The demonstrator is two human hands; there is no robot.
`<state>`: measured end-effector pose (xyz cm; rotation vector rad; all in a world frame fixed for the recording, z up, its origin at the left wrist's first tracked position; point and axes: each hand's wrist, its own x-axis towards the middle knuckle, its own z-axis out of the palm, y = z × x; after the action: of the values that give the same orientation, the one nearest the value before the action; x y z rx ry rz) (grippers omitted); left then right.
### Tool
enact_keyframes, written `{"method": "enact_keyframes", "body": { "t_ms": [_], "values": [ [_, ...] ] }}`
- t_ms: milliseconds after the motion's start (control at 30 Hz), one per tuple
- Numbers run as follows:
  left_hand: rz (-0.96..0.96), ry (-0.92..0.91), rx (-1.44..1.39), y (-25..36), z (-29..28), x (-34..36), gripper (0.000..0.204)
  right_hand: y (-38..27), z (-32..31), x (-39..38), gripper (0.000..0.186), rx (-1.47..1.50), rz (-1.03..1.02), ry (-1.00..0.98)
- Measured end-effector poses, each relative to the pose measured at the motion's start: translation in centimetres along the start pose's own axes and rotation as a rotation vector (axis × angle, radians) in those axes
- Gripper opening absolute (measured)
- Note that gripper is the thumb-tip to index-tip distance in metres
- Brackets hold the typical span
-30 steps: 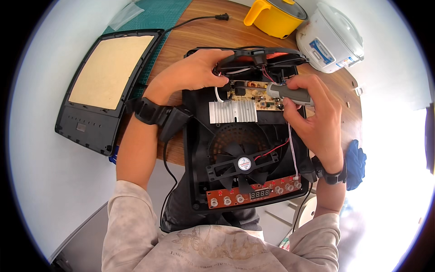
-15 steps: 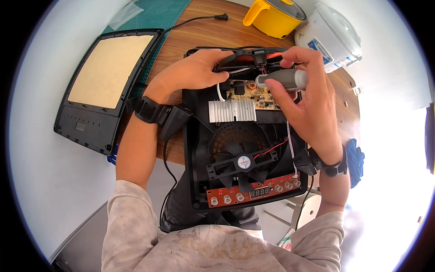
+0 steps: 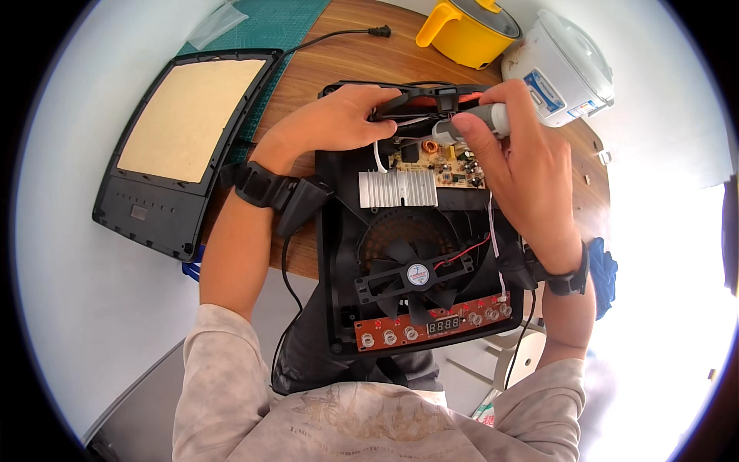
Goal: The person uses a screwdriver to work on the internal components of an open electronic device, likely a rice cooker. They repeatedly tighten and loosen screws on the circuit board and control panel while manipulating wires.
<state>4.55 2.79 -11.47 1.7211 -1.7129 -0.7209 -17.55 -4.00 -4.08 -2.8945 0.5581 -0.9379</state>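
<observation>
An opened induction cooker base (image 3: 327, 292) leans from the table's edge towards my lap. My left hand (image 3: 331, 119) is closed on a black plastic coil holder (image 3: 444, 100) at its far end, which stands tilted up; some reddish coil shows behind it. My right hand (image 3: 535, 165) grips a grey-handled screwdriver (image 3: 489, 115), its thin shaft pointing left above the tan circuit board (image 3: 454, 160). Where the tip ends is hard to see behind the coil holder. Nearer me are a silver heatsink (image 3: 398, 189), a black fan (image 3: 416, 274) and a red-brown display board (image 3: 443, 325).
The cooker's black cover (image 3: 192, 123) with a tan sheet lies on the left, partly over a green cutting mat (image 3: 289, 19). A plugged cord (image 3: 377, 31) runs beside it. A yellow pot (image 3: 469, 35) and a white rice cooker (image 3: 566, 65) stand at the far right.
The screwdriver handle and my right hand have shifted slightly away from me, uncovering more of the circuit board. My left hand keeps its hold on the coil holder.
</observation>
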Motion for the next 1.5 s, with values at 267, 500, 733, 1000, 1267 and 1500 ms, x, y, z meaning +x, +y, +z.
{"method": "enact_keyframes", "body": {
  "t_ms": [267,500,733,1000,1267,1500],
  "values": [
    [0.007,-0.006,0.018,0.0,0.1,0.2,0.042,-0.2,-0.3,-0.2,0.030,-0.074,-0.091,-0.027],
    [0.184,0.145,-0.058,-2.2,1.4,0.4,0.028,-1.1,0.4,0.0,0.029,-0.051,-0.068,-0.012],
    [0.157,0.145,-0.014,-1.8,1.3,0.4,0.027,-1.0,0.9,0.6,0.027,-0.021,-0.012,0.045],
    [0.130,0.122,-0.029,-1.2,0.9,0.3,0.031,-1.5,0.4,1.5,0.029,-0.170,0.046,-0.024],
    [0.136,0.127,0.020,-1.6,1.0,0.4,0.029,-0.6,0.6,1.9,0.031,-0.011,0.077,-0.051],
    [0.113,0.075,-0.067,-1.6,0.9,0.5,0.025,-0.7,0.1,1.8,0.031,0.067,0.041,-0.099]
  ]
}}
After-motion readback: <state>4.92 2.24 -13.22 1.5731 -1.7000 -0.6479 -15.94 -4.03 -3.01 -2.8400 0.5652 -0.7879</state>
